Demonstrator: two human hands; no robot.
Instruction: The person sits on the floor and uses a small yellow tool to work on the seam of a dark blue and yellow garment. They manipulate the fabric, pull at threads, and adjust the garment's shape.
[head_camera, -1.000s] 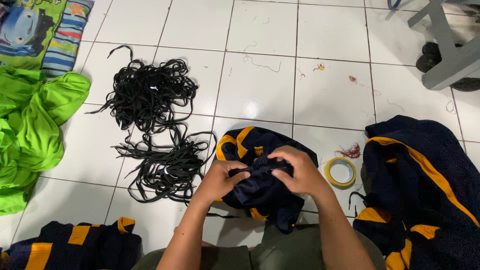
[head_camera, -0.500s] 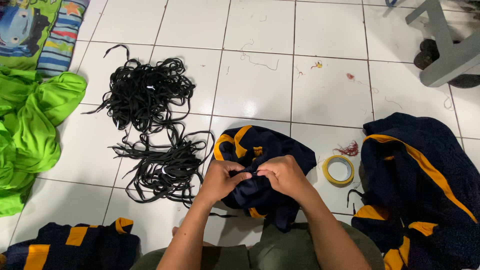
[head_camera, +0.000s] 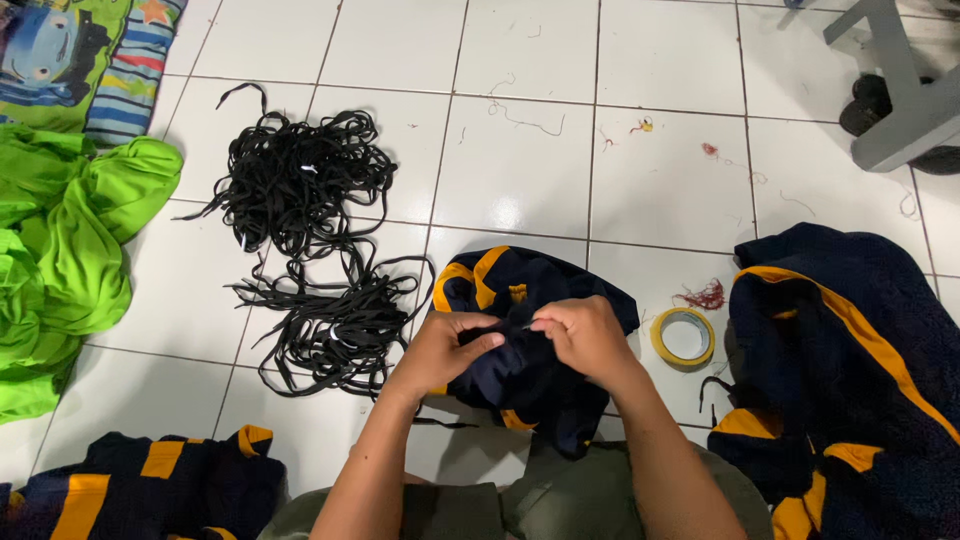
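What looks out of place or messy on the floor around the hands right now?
Loose thread scraps lie on the white tiles beside the yellow tape roll. The black cords sit in tangled heaps. Both hands, left hand and right hand, pinch the navy garment.

On the floor (head_camera: 520, 150), the garment (head_camera: 545, 340) lies under both hands, with the heap of cords (head_camera: 310, 250) to its left, the tape roll (head_camera: 683, 337) just beside it on the right, and a pile of garments (head_camera: 850, 380) farther right.
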